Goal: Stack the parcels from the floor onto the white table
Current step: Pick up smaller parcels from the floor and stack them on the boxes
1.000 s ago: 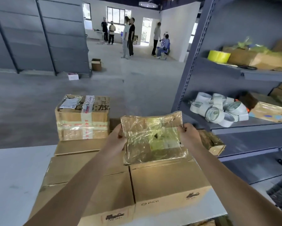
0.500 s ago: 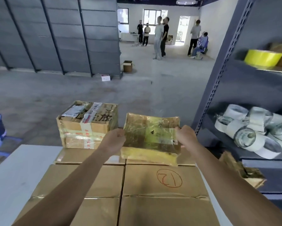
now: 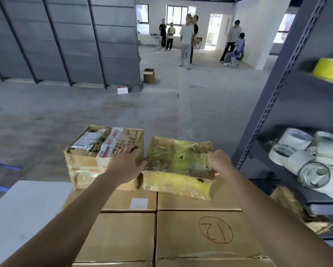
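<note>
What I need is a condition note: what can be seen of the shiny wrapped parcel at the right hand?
The wrapped parcel is a flat cardboard packet under glossy, crinkled clear film, yellowish, with a few small dark spots. It lies atop the brown cartons, close beside the taped box on its left. The right hand grips its right edge; the left hand rests on the taped box.

It was a warehouse or parcel depot — a wide concrete floor [image 3: 123,112], tall grey slotted-steel shelving [image 3: 273,97] holding rolls of tape [image 3: 314,175], grey panel partitions [image 3: 65,45], and taped cardboard cartons [image 3: 200,237] stacked on a white table [image 3: 26,209] — with an open carton [image 3: 149,75] on the floor far off.
</note>
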Available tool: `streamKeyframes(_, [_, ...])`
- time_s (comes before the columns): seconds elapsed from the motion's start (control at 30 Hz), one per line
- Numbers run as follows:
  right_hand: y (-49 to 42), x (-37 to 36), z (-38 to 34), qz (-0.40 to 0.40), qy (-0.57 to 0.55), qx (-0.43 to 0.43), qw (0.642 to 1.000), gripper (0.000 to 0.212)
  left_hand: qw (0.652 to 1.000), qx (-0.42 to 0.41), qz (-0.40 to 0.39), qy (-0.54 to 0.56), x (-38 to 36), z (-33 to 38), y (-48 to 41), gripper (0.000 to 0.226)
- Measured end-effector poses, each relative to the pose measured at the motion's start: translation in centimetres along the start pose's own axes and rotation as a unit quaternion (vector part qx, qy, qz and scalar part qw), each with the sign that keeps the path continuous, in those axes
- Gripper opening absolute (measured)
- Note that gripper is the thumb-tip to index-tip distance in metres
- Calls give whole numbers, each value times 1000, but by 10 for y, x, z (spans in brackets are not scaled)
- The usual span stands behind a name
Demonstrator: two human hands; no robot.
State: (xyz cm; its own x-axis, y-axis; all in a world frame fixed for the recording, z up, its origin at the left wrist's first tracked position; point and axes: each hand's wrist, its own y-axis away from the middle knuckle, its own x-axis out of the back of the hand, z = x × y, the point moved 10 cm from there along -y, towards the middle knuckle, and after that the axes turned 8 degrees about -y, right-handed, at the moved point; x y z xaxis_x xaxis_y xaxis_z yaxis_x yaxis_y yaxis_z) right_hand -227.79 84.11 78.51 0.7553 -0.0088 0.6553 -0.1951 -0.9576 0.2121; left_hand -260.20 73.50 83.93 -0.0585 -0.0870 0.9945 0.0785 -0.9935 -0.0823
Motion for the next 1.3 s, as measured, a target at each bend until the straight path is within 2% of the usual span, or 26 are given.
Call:
streamKeyframes(0.2, [-9,-21,-34,-22,12,74,997,38,989,-61,33,-129,-3,2,-7,67])
streamKeyframes(0.3, [-13,-31,-32,-59,31,77,995,34,986,-73,43,-142,-2,1,-8,67])
streamKeyframes(0.4, [-15,-35,-26,-77,30,64,995,55,981,-92,52,-166,-4,4,-7,64])
streamKeyframes(0.53, [-14,-31,-32,-58,5,96,994,33,977,-90,68,-178,-3,3,-5,61])
streamKeyframes(0.77, [-9,-21,-39,-34,18,138,990,29,979,-80,69,-176,-4,3,-4,59])
streamKeyframes(0.87, [-8,-23,-32,-48,-26,120,991,29,979,-86,69,-173,-1,6,-6,59])
streamKeyframes(0.93, [-7,-21,-21,-59,-71,99,991,37,979,-82,65,-176,0,9,-7,59])
streamKeyframes(1.1, [5,-35,32,-114,-126,1,985,49,975,-79,48,-203,-4,25,-9,60])
streamKeyframes(1.2, [16,-51,61,-158,-173,-74,969,36,970,-109,30,-214,-13,43,-9,57])
streamKeyframes(1.23, [18,-53,66,-177,-172,-73,966,28,970,-122,24,-211,-17,52,-9,56])
streamKeyframes(1.3, [19,-55,65,-207,-86,6,974,25,972,-140,13,-186,-21,72,-7,56])
